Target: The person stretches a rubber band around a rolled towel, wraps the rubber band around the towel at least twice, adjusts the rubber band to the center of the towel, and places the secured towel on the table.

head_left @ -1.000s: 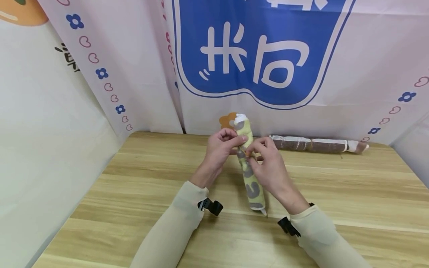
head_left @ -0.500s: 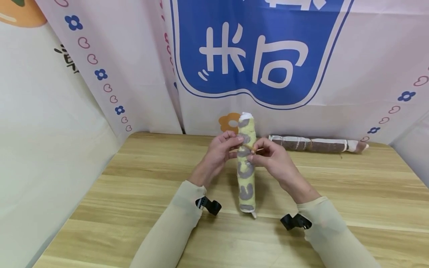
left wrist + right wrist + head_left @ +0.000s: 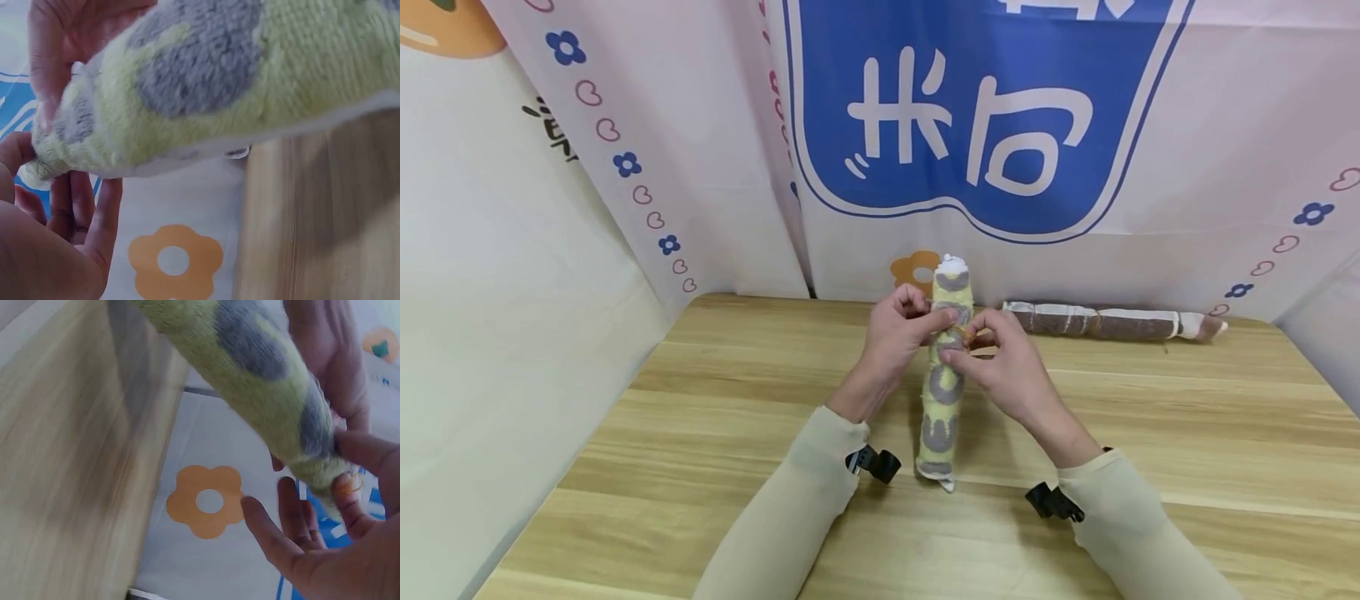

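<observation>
A yellow-green rolled-up towel (image 3: 942,408) with grey patches slants up from the table, its white-tipped end toward the back. My left hand (image 3: 891,337) grips its upper part, thumb across the front. At its right side, my right hand (image 3: 1007,371) pinches a thin orange rubber band (image 3: 351,483), which loops by a fingertip in the right wrist view. The right thumb touches the towel's front. In the left wrist view the towel (image 3: 187,81) narrows where the fingers close in. Much of the band is hidden by fingers and towel.
A brown and white rolled towel (image 3: 1135,327) lies along the back edge of the wooden table (image 3: 700,433), with a thin band round it. Behind the table hangs a printed cloth (image 3: 880,237) with a blue sign and flowers.
The towel's lower end has swung left and its pattern has turned between the hands. My right hand shifted out to the right, then back in; the left hand stays on the upper part.
</observation>
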The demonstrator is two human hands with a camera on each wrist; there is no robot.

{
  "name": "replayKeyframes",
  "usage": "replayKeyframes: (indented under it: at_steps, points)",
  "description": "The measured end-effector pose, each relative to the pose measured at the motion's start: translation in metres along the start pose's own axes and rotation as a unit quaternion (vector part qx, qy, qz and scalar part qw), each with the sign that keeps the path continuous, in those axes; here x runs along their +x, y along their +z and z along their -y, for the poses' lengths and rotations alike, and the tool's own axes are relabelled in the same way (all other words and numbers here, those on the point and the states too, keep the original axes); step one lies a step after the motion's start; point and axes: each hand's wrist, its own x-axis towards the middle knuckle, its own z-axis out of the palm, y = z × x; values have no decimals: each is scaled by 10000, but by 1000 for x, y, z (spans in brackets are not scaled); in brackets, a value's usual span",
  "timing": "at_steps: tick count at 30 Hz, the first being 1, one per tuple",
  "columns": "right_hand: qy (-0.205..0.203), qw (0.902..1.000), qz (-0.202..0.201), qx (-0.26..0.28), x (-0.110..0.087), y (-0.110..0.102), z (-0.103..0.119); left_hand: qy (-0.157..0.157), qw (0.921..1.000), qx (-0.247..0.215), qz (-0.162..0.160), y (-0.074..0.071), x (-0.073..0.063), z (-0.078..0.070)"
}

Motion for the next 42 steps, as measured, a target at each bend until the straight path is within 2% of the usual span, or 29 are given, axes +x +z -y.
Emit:
replayKeyframes:
  at_steps: [2,5,7,9,13,16,19,22,24,31,33,36,40,42]
  points:
    - [-507,9983,-172,-242,-2,5,0,-55,9999,36,-89,0,0,0]
    - [-1176,9901,-401,-659,-3,12,-1,-70,9997,116,-193,0,0,1]
    - [-1481,9834,-528,-905,-3,14,-2,-30,9995,186,-241,0,-1,1]
    - [-1569,9811,-578,-971,-3,13,-3,24,9995,184,-241,0,-1,0]
    - [-1205,9903,-460,-522,-1,5,-3,-78,9998,-179,36,-2,2,1]
    - [-568,9981,-228,48,1,-3,-3,-405,9970,-526,400,-6,6,3]
    - [107,9982,77,578,2,-8,-4,-675,9938,-627,616,-10,8,5]
    - [524,9945,300,860,3,-11,-4,-652,9942,-566,642,-12,9,5]
    - [613,9939,389,826,4,-12,-4,-550,9958,-476,552,-12,9,5]
    - [557,9970,535,-86,1,-8,1,-62,9999,46,118,-7,3,0]
    - [387,9981,403,-268,-1,-3,3,91,9998,188,26,-3,0,-1]
    - [-215,9975,-15,-666,-3,6,5,222,9994,263,-103,1,-2,-3]
    - [-1196,9820,-499,-1377,-7,15,3,112,9993,221,-266,2,-2,-5]
    - [-1530,9728,-646,-1613,-7,18,2,86,9992,235,-322,2,-2,-5]
